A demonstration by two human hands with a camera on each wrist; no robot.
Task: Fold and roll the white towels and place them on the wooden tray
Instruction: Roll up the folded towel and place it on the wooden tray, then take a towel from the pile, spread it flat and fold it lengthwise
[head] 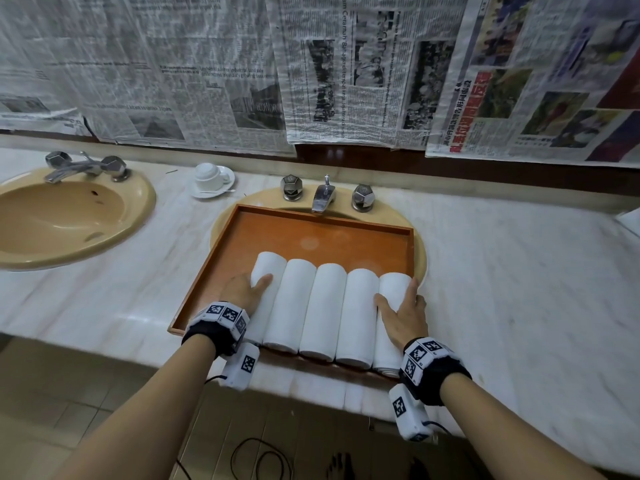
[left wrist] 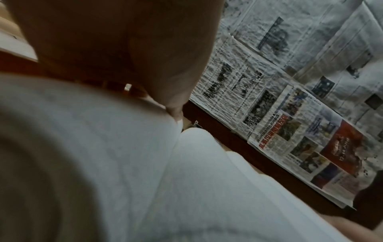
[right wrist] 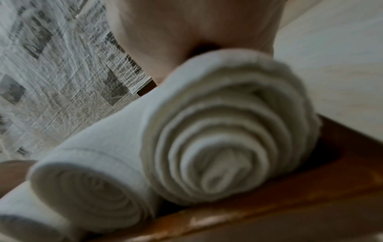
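A wooden tray (head: 311,230) lies over the right-hand sink. Several rolled white towels lie side by side in its near half. My left hand (head: 251,289) holds the leftmost roll (head: 268,265), thumb across its top, fingers hidden down its left flank. My right hand (head: 401,306) straddles the rightmost roll (head: 394,282), thumb in the groove beside the neighbouring roll, fingers along its right side. In the left wrist view my thumb (left wrist: 145,49) lies on the leftmost roll (left wrist: 82,147). The right wrist view shows the spiral end of the rightmost roll (right wrist: 223,139) on the tray (right wrist: 290,204), under my palm (right wrist: 196,24).
The tray's far half is bare. A tap (head: 323,197) with two knobs stands just behind the tray. A second beige sink (head: 69,216) is at the left, with an upturned cup on a saucer (head: 209,176) between. Marble counter (head: 519,289) extends right. Newspaper covers the wall.
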